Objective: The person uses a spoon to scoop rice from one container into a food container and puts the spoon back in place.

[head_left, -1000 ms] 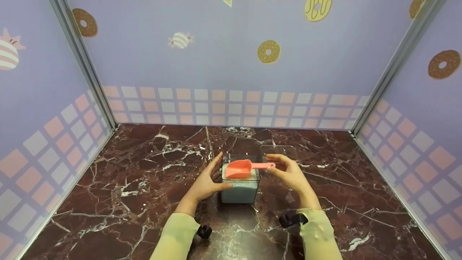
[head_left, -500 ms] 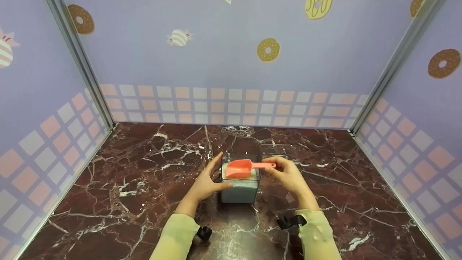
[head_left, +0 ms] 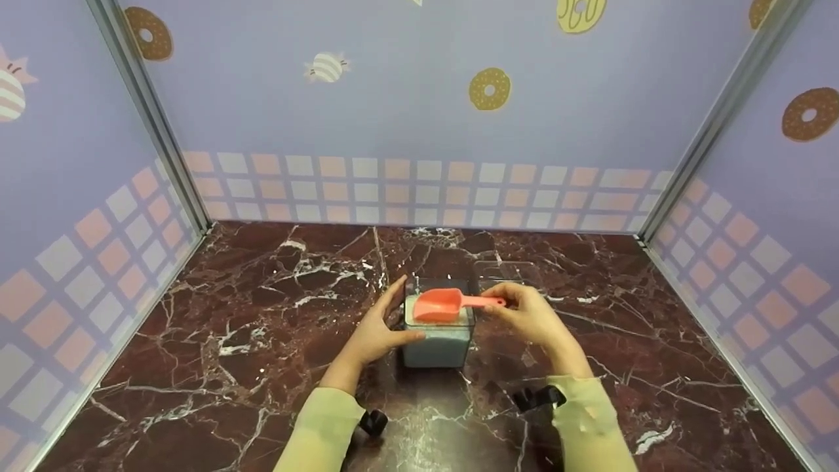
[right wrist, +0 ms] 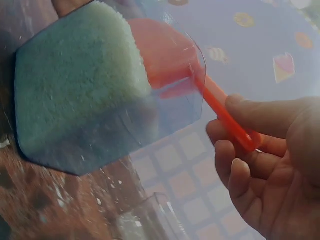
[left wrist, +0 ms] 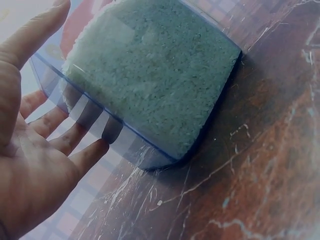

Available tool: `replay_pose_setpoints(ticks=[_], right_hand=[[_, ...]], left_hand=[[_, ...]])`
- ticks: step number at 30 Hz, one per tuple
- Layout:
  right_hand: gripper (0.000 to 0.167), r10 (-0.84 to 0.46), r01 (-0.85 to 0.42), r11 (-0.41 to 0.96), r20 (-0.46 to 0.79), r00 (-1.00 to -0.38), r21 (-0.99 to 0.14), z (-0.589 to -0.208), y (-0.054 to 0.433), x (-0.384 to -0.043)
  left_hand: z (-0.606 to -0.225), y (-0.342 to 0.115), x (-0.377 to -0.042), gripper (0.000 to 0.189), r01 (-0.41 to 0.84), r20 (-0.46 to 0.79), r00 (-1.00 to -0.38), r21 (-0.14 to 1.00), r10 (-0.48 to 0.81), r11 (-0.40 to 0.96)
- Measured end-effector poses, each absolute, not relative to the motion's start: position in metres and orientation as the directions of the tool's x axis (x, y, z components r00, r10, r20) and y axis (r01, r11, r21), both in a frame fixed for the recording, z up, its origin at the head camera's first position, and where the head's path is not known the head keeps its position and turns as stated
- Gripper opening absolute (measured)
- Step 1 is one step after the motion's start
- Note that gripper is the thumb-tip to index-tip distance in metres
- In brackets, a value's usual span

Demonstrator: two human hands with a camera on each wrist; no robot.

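A: What is noted at the left grip (head_left: 372,335), and what is risked?

B: It is spread, not wrapped: fingers laid nearly straight along the left wall of the container (head_left: 440,326), thumb across its front. Since bracing is given on that side only, the box could be slid or turned by a hard push.

A: And at the right grip (head_left: 527,319)?

B: The handle of the scoop (head_left: 438,305) is pinched there. The bowl is held to that grip's left, over the grains (left wrist: 155,70); contact cannot be told. If the handle were twisted, the bowl could be tipped; if the rim were knocked, grains could be scattered on the table (head_left: 262,314).

A: Materials, same order?

B: Under the table's objects, dark red marbling, white-veined. Beside the left grip, clear stiff-looking plastic, squarish. Between grips, rice-like grains, pale, tinted blue-green through the wall. Left of the right grip, smooth orange-red plastic, rounded bowl, narrow handle. Beyond it, a clear flat piece (head_left: 505,270), purpose unclear.
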State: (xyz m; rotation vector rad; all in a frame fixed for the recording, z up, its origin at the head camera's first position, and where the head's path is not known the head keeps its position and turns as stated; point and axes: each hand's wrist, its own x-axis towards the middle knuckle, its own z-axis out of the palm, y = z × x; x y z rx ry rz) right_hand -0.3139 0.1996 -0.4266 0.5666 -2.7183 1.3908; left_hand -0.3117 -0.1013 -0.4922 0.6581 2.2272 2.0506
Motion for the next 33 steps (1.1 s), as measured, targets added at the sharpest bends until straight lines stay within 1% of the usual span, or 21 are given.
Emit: replay_pose_setpoints(ticks=[3, 8, 11, 17, 22, 24, 29, 31, 33], right_hand=[[0.023, -0.333, -0.353, 0.608, 0.175, -0.926, -0.711, -0.415, 0.2, -0.315], [0.022, -0.429, -0.455, 0.683, 0.19, -0.883, -0.571, -0.399, 0.198, -0.316], [0.02, -0.468, -0.509, 0.696, 0.218, -0.856, -0.506, -0.393, 0.198, -0.316], [0.016, -0.507, -0.575, 0.694, 0.272, -0.818, -0.434, -0.383, 0.198, -0.317], [0.013, -0.538, -0.622, 0.7, 0.313, -0.782, -0.351, -0.364, 0.196, -0.312], [0.012, -0.548, -0.629, 0.716, 0.313, -0.775, -0.303, -0.352, 0.193, -0.308], [0.006, -0.598, -0.649, 0.751, 0.292, -0.746, -0.121, -0.326, 0.183, -0.299], [0.005, -0.613, -0.648, 0.758, 0.265, -0.744, -0.068, -0.319, 0.179, -0.298], [0.006, -0.614, -0.636, 0.771, 0.228, -0.756, -0.033, -0.313, 0.174, -0.297]], left_hand=[[-0.493, -0.1, -0.313, 0.116, 0.272, 0.247, -0.91, 0.962, 0.334, 0.03], [-0.493, -0.101, -0.312, 0.116, 0.25, 0.221, -0.917, 0.967, 0.331, 0.048], [-0.493, -0.101, -0.312, 0.116, 0.253, 0.222, -0.916, 0.966, 0.334, 0.051], [-0.492, -0.1, -0.312, 0.115, 0.259, 0.226, -0.918, 0.964, 0.325, 0.061], [-0.492, -0.1, -0.311, 0.115, 0.259, 0.224, -0.917, 0.964, 0.33, 0.063], [-0.492, -0.101, -0.311, 0.115, 0.261, 0.226, -0.917, 0.963, 0.329, 0.064], [-0.49, -0.101, -0.311, 0.115, 0.264, 0.23, -0.917, 0.962, 0.328, 0.064], [-0.491, -0.101, -0.312, 0.115, 0.262, 0.228, -0.916, 0.963, 0.33, 0.064], [-0.491, -0.101, -0.312, 0.115, 0.258, 0.223, -0.916, 0.964, 0.333, 0.066]])
